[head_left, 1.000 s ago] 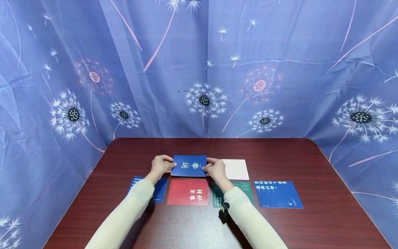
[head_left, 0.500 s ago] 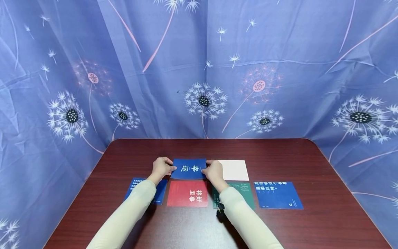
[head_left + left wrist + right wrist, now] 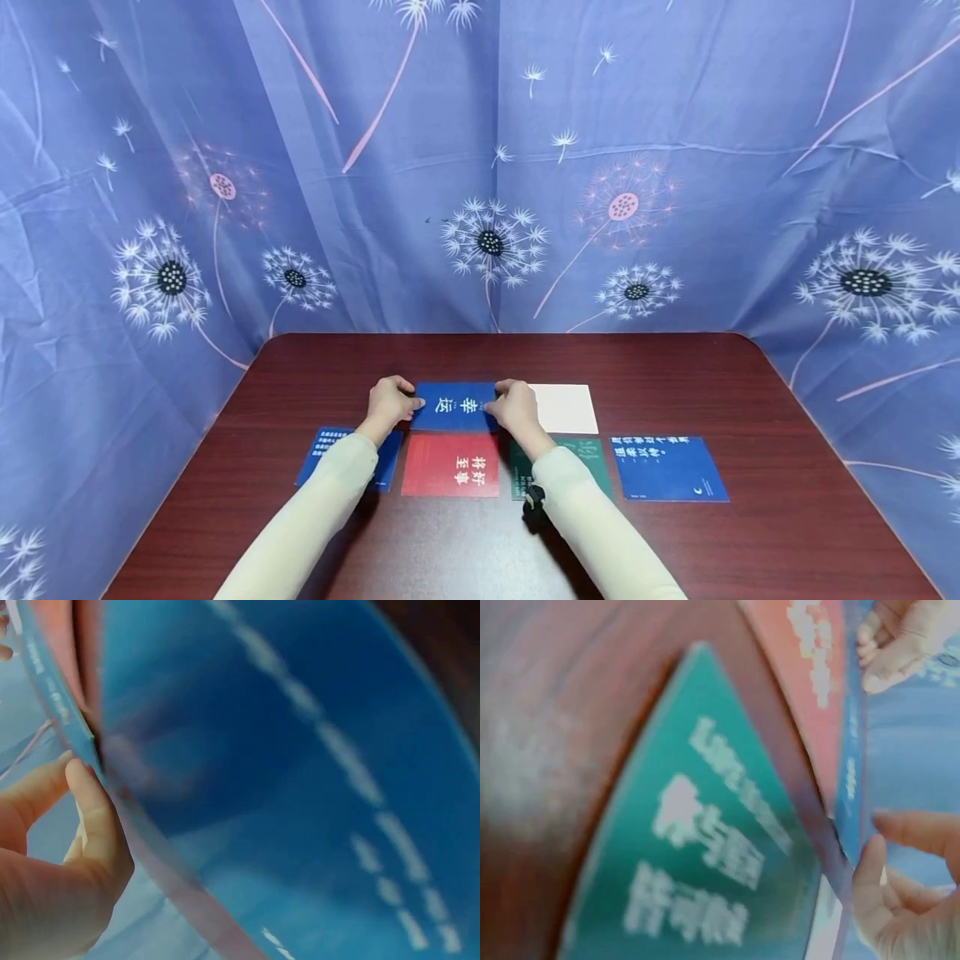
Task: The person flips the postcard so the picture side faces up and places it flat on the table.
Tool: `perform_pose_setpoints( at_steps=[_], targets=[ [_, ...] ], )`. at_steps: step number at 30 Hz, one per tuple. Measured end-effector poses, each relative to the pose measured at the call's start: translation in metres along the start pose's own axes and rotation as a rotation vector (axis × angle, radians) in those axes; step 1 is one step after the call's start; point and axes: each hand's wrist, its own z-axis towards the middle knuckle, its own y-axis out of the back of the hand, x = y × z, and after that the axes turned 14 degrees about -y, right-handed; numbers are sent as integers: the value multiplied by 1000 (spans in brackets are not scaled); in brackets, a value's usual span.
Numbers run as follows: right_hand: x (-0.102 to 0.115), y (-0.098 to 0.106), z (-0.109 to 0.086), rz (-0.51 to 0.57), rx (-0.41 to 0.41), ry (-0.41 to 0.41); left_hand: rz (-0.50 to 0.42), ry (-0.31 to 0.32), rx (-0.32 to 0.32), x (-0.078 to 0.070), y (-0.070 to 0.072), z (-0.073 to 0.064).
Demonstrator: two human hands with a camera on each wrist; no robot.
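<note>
A blue card point(image 3: 442, 392) with two large white characters lies along the back edge of a red card point(image 3: 442, 467). My left hand point(image 3: 388, 405) pinches its left end between thumb and fingers. At its right end my right hand point(image 3: 517, 408) does likewise, thumb over the card's face. The left wrist view shows the left hand point(image 3: 64, 862) at the held card's point(image 3: 56, 697) corner, beside another blue card point(image 3: 247, 750). In the right wrist view, the right hand point(image 3: 907, 892) is at the card's edge, past a green card point(image 3: 705, 825).
A white card point(image 3: 566, 408) lies right of the right hand. In the front row are a blue card point(image 3: 390, 458) under the left forearm, the green card partly behind the right sleeve, and a blue card point(image 3: 667, 479) at far right. A dandelion-print curtain point(image 3: 420, 275) rises behind the table point(image 3: 645, 358).
The blue card has come down and slightly toward me, from raised and tilted to flat behind the red card, both hands moving with it. In the last half second it has barely moved.
</note>
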Motion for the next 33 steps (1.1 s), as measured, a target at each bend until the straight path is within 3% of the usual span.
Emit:
perform_pose_setpoints(
  at_steps=[4, 13, 18, 25, 33],
  targets=[
    [0, 10, 1, 135, 75, 47, -37, 14, -26, -8, 2, 0],
    [-13, 39, 6, 281, 74, 125, -177, -51, -80, -37, -14, -6],
    [-29, 65, 8, 278, 78, 124, -304, -69, -82, -54, -30, -12],
    [-58, 99, 8, 214, 70, 95, -478, -68, 6, -72, -62, -24],
    [-79, 118, 3, 140, 82, 60, -526, -112, 32, -85, -96, -35]
  ],
)
